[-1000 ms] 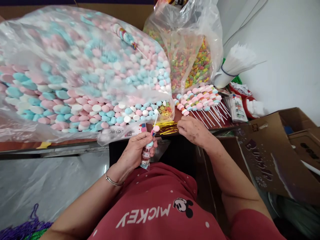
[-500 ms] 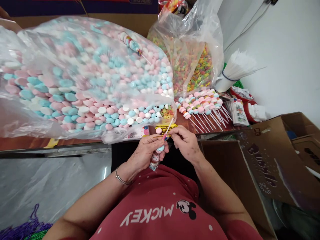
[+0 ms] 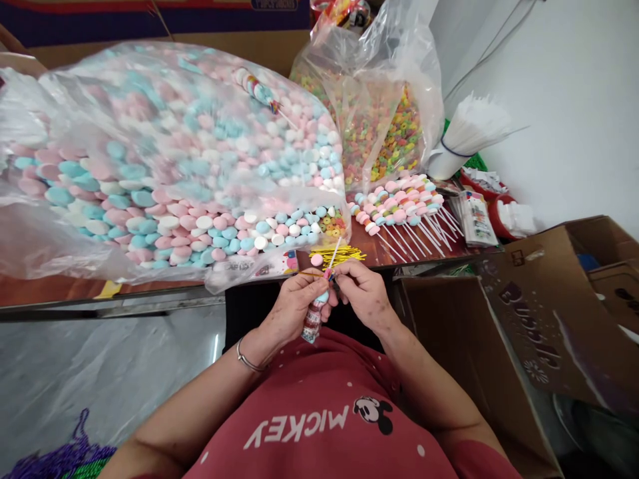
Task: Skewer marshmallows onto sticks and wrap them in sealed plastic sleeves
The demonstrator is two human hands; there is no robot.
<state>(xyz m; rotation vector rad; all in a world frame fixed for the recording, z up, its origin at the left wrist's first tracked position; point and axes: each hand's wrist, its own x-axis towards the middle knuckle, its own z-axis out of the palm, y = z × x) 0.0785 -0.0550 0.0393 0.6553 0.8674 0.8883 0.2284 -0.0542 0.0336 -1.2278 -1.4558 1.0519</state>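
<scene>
My left hand (image 3: 289,303) is closed around a wrapped marshmallow skewer (image 3: 311,322), its clear printed wrapper hanging down and its white stick pointing up. A thin gold twist tie (image 3: 310,273) crosses the gathered neck of the wrapper, by my left thumb. My right hand (image 3: 367,296) pinches at the same neck, on the tie's other end, which its fingertips mostly hide. Just beyond both hands, a pile of gold twist ties (image 3: 344,254) lies on the table edge beside a loose pink marshmallow (image 3: 316,260).
A big clear bag of marshmallows (image 3: 200,153) covers the table's left side. Behind stands a bag of ring-shaped candies (image 3: 384,133). Unwrapped marshmallow skewers (image 3: 399,203) lie at right, near a cup of white sticks (image 3: 446,159). Cardboard boxes (image 3: 534,319) stand lower right.
My right hand has moved slightly left and in, its fingertips now against the wrapper's neck. My left hand keeps its hold on the skewer. The view has shifted a little.
</scene>
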